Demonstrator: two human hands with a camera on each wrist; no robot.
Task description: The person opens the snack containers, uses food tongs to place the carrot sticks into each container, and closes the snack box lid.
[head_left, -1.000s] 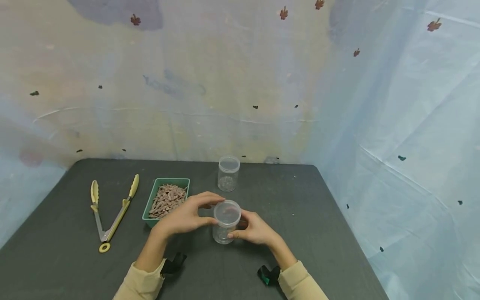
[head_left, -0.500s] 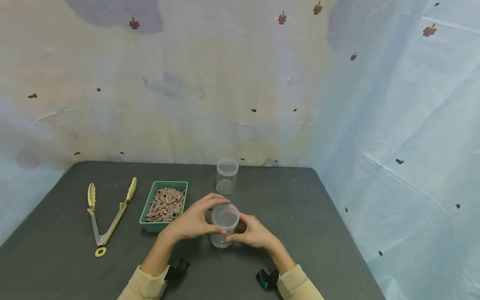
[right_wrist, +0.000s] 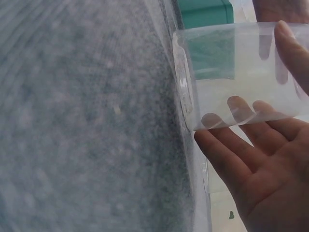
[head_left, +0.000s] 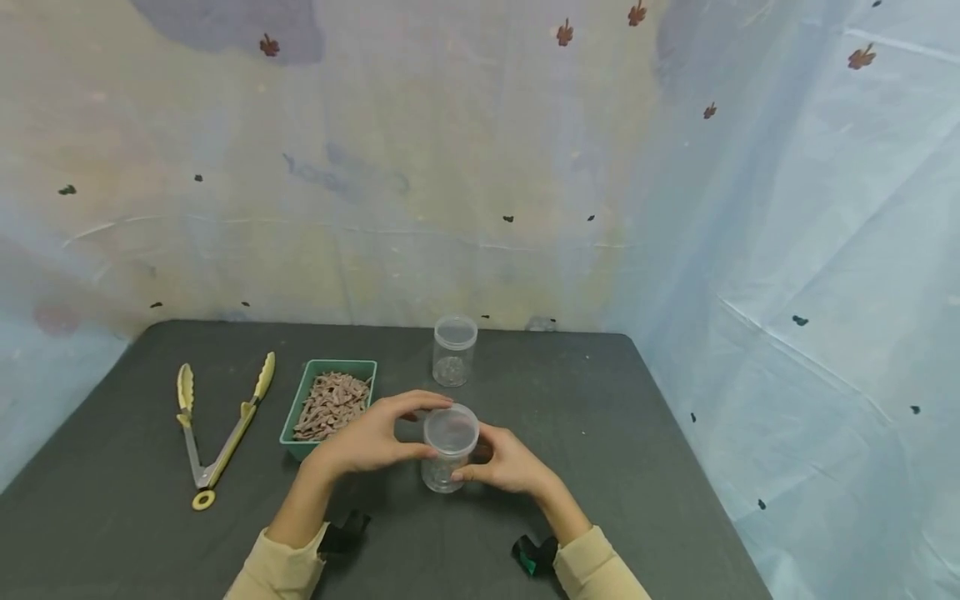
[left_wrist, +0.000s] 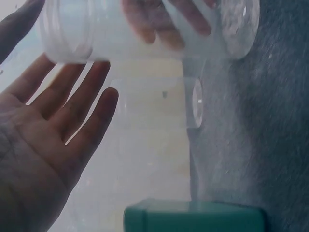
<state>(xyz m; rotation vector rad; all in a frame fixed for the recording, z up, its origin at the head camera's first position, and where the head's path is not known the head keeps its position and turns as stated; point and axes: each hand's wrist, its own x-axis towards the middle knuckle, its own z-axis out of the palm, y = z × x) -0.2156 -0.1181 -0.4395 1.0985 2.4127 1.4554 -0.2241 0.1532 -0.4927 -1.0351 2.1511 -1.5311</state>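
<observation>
In the head view, a clear plastic jar (head_left: 442,473) stands upright on the dark table, with a translucent screw lid (head_left: 452,429) on its top. My right hand (head_left: 513,462) grips the jar's body from the right, thumb in front and fingers around the far side. From the left, my left hand (head_left: 375,433) holds the lid's rim between thumb and fingertips. The left wrist view shows its fingers (left_wrist: 82,104) reaching behind the lid end. In the right wrist view the jar (right_wrist: 212,92) looks see-through, with fingertips against its wall.
Behind, a second lidded clear jar (head_left: 453,354) stands upright. A green tray (head_left: 291,421) of brownish shredded pieces (head_left: 333,404) sits beside my left hand. Spread yellow-tipped tongs (head_left: 202,475) lie farther left. A patterned sheet (head_left: 450,167) hangs behind the table (head_left: 585,500).
My left hand swung rightward around the lid half a second ago and has since drawn back left. My right hand keeps its grip on the jar, which stays in place.
</observation>
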